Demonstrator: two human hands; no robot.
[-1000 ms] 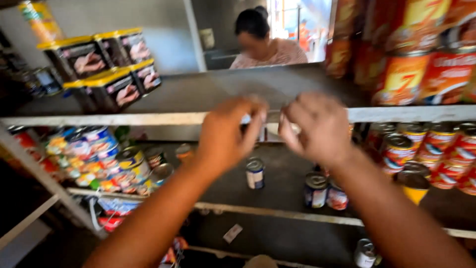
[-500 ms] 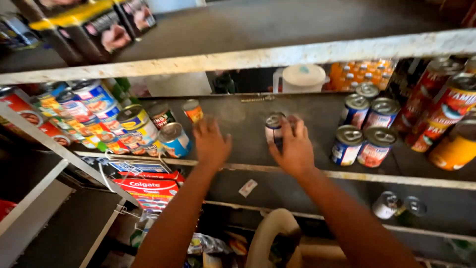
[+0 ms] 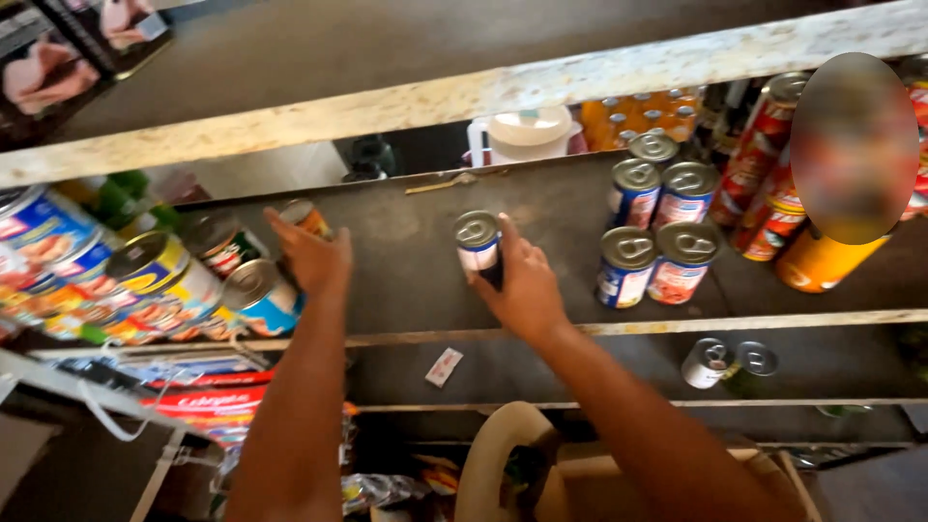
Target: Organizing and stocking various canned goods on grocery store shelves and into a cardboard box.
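Note:
My right hand (image 3: 524, 286) grips a small blue and white tin can (image 3: 478, 245) with a pull-tab lid, standing upright on the dark middle shelf (image 3: 406, 271). My left hand (image 3: 311, 257) reaches to the left end of that shelf, fingers apart, touching an orange-labelled can (image 3: 307, 217) and close to a blue and white can (image 3: 257, 294). Nothing is held in the left hand.
Several blue and red tins (image 3: 657, 232) stand grouped at the right of the shelf, with tall red cans (image 3: 768, 145) and a yellow can (image 3: 822, 261) behind. Stacked colourful tins (image 3: 106, 280) fill the left. A white jug (image 3: 527, 133) stands at the back. Two cans (image 3: 725, 362) lie on the lower shelf.
The view has tilted down from the top shelf to the middle shelf. Both hands were together on the small can; the left hand has moved away leftward to the cans there.

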